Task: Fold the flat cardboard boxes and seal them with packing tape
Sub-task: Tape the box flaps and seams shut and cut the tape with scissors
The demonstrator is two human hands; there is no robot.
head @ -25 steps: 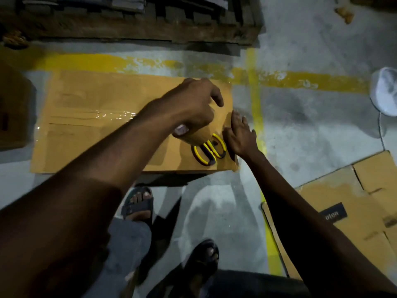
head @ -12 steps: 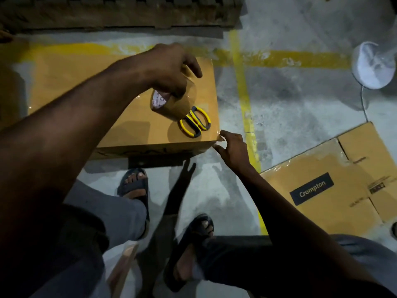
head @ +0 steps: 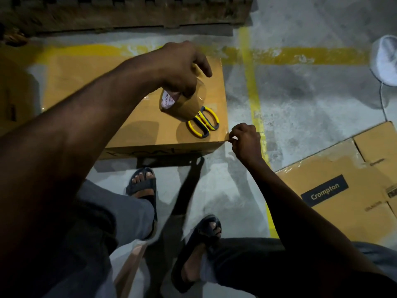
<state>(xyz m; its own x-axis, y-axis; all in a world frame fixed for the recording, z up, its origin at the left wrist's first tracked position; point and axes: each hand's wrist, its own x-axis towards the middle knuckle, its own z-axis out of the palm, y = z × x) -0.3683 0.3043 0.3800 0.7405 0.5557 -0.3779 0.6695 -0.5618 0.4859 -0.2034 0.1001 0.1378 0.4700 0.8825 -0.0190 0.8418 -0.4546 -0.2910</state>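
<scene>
Gripping the tape roll (head: 187, 108) from above, the left hand (head: 180, 67) holds it over the folded box (head: 137, 125), at 10 o'clock of the scissors (head: 204, 125) lying there. The right hand (head: 245, 140) pinches the box's corner at the scissors' 3 o'clock.

Wood pallet (head: 129, 14) at back, yellow floor lines (head: 253, 100), white obj. (head: 385, 61) right.

A brown cardboard box (head: 133, 87) stands on the grey concrete floor (head: 300, 100), with a wooden pallet (head: 129, 11) behind it. Yellow-handled scissors (head: 204, 123) lie on the box's top, close to its near right corner. The left grip (head: 180, 69) holds a brown packing-tape roll (head: 182, 104) just above the scissors' far-left end. The right grip (head: 245, 140) pinches that corner. A flat printed cardboard sheet (head: 354, 190) lies on the floor, well to the right.
</scene>
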